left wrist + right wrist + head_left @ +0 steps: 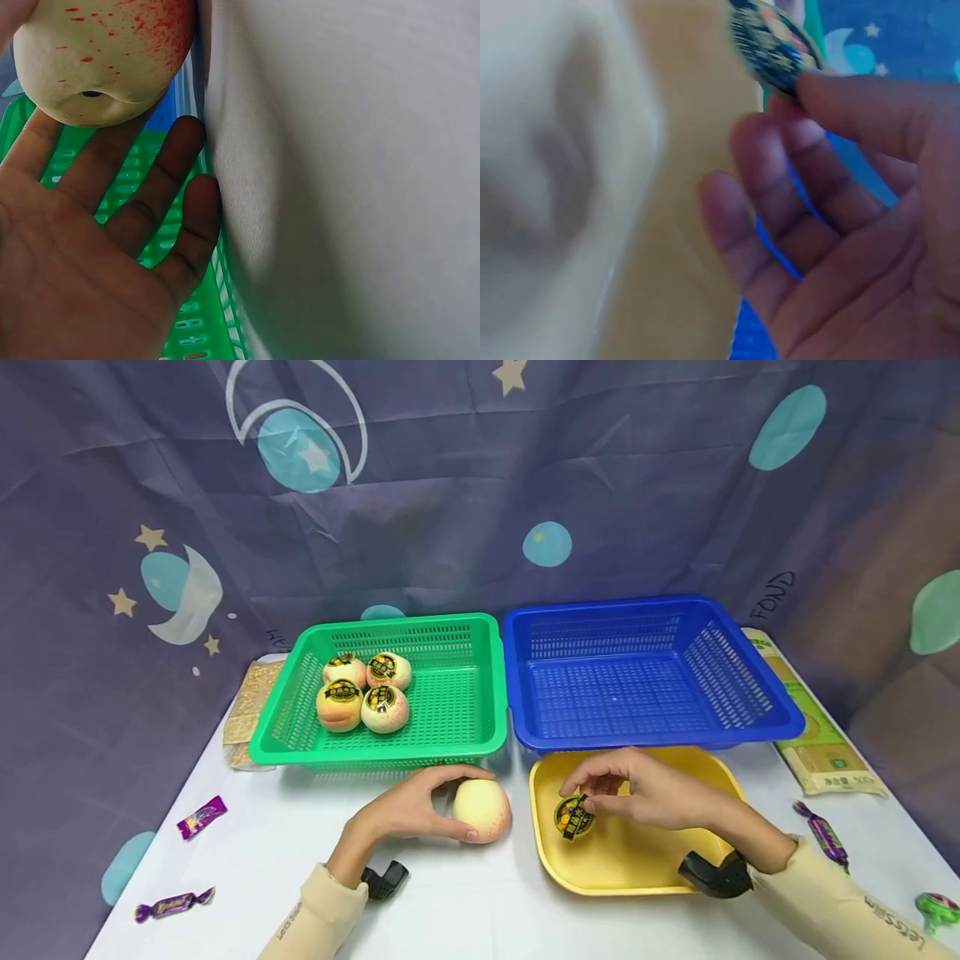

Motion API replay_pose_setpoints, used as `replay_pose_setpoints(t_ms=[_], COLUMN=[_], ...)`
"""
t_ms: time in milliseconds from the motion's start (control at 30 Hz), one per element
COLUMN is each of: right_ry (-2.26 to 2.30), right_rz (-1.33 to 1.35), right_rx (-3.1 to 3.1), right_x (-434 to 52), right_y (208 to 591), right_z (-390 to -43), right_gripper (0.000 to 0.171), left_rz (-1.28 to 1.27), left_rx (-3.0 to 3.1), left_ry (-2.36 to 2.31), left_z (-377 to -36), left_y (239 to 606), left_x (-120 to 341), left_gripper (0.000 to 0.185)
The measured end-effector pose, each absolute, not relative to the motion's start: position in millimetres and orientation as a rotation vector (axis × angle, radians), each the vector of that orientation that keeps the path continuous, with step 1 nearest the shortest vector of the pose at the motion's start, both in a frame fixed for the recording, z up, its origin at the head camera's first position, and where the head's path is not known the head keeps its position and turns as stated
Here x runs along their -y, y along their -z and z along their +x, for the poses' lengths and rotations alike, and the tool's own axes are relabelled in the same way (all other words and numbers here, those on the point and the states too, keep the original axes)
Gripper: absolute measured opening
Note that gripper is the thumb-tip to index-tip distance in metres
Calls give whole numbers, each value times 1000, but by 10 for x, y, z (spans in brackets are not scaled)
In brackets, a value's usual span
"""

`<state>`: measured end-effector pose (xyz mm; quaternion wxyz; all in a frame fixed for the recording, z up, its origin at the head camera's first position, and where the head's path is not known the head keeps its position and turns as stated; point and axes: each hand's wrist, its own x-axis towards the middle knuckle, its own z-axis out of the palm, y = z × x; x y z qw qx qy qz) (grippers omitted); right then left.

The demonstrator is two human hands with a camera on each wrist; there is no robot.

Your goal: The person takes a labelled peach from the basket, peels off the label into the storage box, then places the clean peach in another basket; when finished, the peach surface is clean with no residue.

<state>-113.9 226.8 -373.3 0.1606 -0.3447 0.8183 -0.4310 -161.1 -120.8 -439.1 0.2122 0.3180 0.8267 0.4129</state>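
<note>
Fingers (588, 800) of my right hand (645, 793) pinch a round black and yellow sticker (573, 817) at its top edge. I see the sticker low in the middle of the head picture, just over the yellow tray (637, 860). In the right wrist picture the sticker (769, 45) sits at the top, held between my thumb and a fingertip, and my other fingers (780, 195) are loose and a little bent.

My left hand (408, 810) is curled round a peach (482, 810). The peach rests on the white table (480, 910), just left of the yellow tray and in front of the green basket (480, 739). In the left wrist picture the peach (101, 56) is in the upper left, pale with red dots, and my fingers (161, 184) are spread under it.

Four more peaches (365, 692) sit in the far left corner of the green basket, each with a sticker on top. To its right, touching it, is the blue basket (780, 722). Wrapped candies (201, 817) lie at the lower left and at the right side of the table. A long green and yellow packet (817, 743) lies at the right, beside the blue basket.
</note>
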Motion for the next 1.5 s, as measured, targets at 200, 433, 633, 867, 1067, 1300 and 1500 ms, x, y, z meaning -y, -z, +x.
replay_pose_setpoints(t_ms=[200,433,633,867,1067,1300,1500], right_ry=[1110,1178,1174,1178,1210,1187,1200], right_rz=[-962,-814,-725,-713,-718,-733,-877], right_rx=[-2237,-2068,-2097,-2099,-2086,-2144,-2190], right_x=[-2332,-2366,-2386,-2405,-2432,-2459,-2599], right_y=[3816,3950,4002,4027,4014,3938,3740], right_z=[-1217,-1267,-1281,-1287,-1290,-1249,-1180], right_gripper=[27,41,51,53,56,55,41], left_rz=[870,876,871,876,875,887,934], left_rx=[-2293,-2284,-2290,-2289,-2294,-2286,-2328], left_ry=[-1159,-1166,-1160,-1165,-1162,-1170,-1136], left_z=[-1599,-1587,-1579,-1578,-1586,-1572,-1542], left_y=[4396,4390,4388,4384,4382,4391,4387], left_x=[1226,1219,1223,1225,1231,1240,1228], left_gripper=[67,68,68,68,69,69,68])
